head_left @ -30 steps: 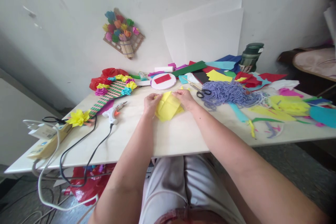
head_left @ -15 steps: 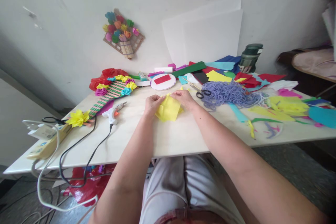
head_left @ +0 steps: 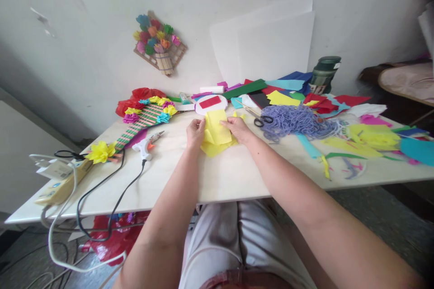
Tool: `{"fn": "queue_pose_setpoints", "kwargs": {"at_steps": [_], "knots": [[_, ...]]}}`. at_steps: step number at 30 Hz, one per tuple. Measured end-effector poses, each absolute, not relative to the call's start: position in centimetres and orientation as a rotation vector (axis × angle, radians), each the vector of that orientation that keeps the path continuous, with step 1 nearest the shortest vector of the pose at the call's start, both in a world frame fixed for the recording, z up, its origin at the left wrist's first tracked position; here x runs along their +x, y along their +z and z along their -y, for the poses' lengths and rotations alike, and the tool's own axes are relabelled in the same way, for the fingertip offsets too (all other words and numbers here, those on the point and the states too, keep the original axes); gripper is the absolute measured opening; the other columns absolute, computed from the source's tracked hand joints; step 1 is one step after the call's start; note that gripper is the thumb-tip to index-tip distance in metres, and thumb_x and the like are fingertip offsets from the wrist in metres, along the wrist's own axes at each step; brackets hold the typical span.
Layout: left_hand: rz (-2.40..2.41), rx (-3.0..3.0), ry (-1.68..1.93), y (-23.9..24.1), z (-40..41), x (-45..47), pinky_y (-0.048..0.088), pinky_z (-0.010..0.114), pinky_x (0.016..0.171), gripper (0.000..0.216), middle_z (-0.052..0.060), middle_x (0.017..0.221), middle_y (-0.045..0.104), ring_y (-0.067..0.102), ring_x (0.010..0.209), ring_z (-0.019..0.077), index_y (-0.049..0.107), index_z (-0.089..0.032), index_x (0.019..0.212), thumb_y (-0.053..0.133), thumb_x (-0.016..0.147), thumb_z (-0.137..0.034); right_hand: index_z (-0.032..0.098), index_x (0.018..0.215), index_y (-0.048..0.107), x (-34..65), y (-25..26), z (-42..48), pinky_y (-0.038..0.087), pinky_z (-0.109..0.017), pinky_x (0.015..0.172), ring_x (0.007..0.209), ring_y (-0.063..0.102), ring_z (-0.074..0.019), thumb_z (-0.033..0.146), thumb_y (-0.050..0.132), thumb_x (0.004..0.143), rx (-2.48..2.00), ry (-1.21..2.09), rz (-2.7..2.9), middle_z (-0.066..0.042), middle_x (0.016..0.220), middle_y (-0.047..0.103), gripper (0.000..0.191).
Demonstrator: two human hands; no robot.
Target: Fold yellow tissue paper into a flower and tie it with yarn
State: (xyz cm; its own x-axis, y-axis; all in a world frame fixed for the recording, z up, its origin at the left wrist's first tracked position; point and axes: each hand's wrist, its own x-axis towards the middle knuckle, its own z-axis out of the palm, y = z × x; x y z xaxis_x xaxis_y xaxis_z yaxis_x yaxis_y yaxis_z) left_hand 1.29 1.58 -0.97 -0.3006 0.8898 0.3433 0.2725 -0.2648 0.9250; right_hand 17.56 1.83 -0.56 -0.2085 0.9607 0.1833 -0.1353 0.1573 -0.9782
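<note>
Between my hands, over the middle of the table, is a piece of yellow crepe paper, with its upper part raised and more yellow sheet spread beneath it. My left hand pinches its left edge. On the right edge, my right hand grips the paper between thumb and fingers. Just behind the paper lies a white oval card with a red strip on it. Black-handled scissors rest to the right of my right hand.
A white glue gun lies left, its cord running to a power strip. Beyond it is a striped woven piece with paper flowers. Purple yarn, coloured paper scraps and a dark green bottle occupy the right side.
The upper part of the yellow paper has come up as a flat, upright panel, overlapping the oval card's lower edge. My hands have shifted slightly at its sides.
</note>
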Motion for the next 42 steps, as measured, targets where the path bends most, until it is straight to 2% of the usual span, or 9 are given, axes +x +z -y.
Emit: {"fn": "queue_pose_setpoints", "kwargs": {"at_steps": [5, 13, 22, 27, 37, 42], "knots": [[-1.495, 1.535, 1.538, -1.10, -1.44, 1.01, 0.028, 0.019, 0.047, 0.035, -0.002, 0.055, 0.047, 0.040, 0.051, 0.0086, 0.053, -0.016, 0.063, 0.053, 0.070, -0.050, 0.017, 0.063, 0.055, 17.66, -0.42, -1.74, 0.046, -0.025, 0.053, 0.058, 0.057, -0.0146, 0.040, 0.067, 0.059, -0.893, 1.305, 1.392, 0.000, 0.058, 0.060, 0.027], [-1.594, 1.694, 1.507, -0.92, -1.60, 0.79, 0.024, 0.020, 0.047, 0.031, -0.003, 0.051, 0.042, 0.036, 0.051, 0.0090, 0.051, -0.017, 0.060, 0.048, 0.075, -0.044, 0.017, 0.064, 0.057, 17.54, -0.58, -1.73, 0.044, -0.024, 0.050, 0.055, 0.055, -0.0134, 0.041, 0.065, 0.061, -0.882, 1.250, 1.457, 0.001, 0.060, 0.060, 0.025], [-1.463, 1.580, 1.515, -1.24, -1.71, 0.94, 0.027, 0.018, 0.047, 0.032, -0.003, 0.055, 0.042, 0.037, 0.053, 0.0084, 0.047, -0.017, 0.061, 0.045, 0.075, -0.046, 0.017, 0.077, 0.063, 17.37, -0.53, -1.75, 0.047, -0.027, 0.060, 0.066, 0.060, -0.0158, 0.037, 0.061, 0.065, -0.801, 1.241, 1.430, 0.000, 0.066, 0.063, 0.023], [-1.410, 1.487, 1.517, -1.08, -1.38, 1.10, 0.030, 0.018, 0.047, 0.032, -0.003, 0.057, 0.043, 0.038, 0.052, 0.0082, 0.046, -0.017, 0.062, 0.046, 0.075, -0.046, 0.018, 0.086, 0.064, 17.17, -0.35, -1.61, 0.048, -0.029, 0.066, 0.068, 0.061, -0.0155, 0.037, 0.061, 0.065, -0.756, 1.281, 1.404, 0.000, 0.070, 0.065, 0.028], [-1.398, 1.484, 1.528, -0.93, -1.22, 1.42, 0.029, 0.018, 0.046, 0.025, -0.003, 0.055, 0.042, 0.038, 0.051, 0.0080, 0.050, -0.016, 0.061, 0.048, 0.072, -0.038, 0.018, 0.090, 0.064, 17.18, -0.05, -1.20, 0.048, -0.028, 0.062, 0.063, 0.061, -0.0151, 0.038, 0.061, 0.066, -0.765, 1.290, 1.417, 0.000, 0.072, 0.066, 0.032], [-1.402, 1.425, 1.533, -0.89, -1.25, 1.46, 0.031, 0.018, 0.046, 0.024, -0.003, 0.053, 0.042, 0.039, 0.050, 0.0079, 0.049, -0.016, 0.058, 0.049, 0.071, -0.037, 0.019, 0.097, 0.064, 17.05, 0.22, -0.94, 0.049, -0.028, 0.065, 0.070, 0.062, -0.0160, 0.036, 0.060, 0.066, -0.766, 1.278, 1.393, -0.001, 0.078, 0.068, 0.035]]}}
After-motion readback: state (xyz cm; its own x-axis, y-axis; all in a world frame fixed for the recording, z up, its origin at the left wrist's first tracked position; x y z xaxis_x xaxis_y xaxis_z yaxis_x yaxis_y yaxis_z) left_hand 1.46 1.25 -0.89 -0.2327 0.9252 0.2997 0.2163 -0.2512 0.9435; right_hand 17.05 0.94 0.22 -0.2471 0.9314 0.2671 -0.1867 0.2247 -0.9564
